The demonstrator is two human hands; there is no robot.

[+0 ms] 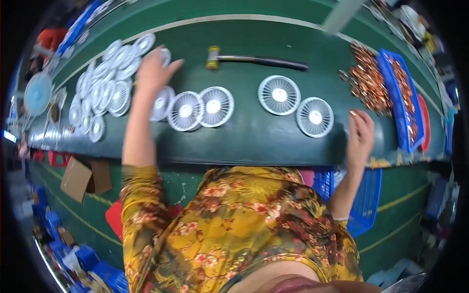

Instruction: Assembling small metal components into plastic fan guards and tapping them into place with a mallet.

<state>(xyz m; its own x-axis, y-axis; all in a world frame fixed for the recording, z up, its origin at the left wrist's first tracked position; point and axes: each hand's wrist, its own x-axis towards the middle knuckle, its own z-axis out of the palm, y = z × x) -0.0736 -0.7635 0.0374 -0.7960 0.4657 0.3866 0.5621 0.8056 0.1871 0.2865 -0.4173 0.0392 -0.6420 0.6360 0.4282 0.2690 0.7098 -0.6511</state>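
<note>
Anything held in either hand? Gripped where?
Right hand: apparently a small copper-coloured piece at the fingers; gripped part unclear. Left hand, at white round grilles: can't tell.

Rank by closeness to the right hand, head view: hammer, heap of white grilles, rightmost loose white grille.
From the right hand:
1. Rightmost loose white grille: just left of it.
2. Hammer: farther left and higher in the picture.
3. Heap of white grilles: far left, beside the left hand.

Small copper-coloured metal pieces (369, 78) gleam, all gloss! White, round, ribbed plastic discs (279, 95) look smooth; the flat dark-green tabletop (254, 144) shines softly.
</note>
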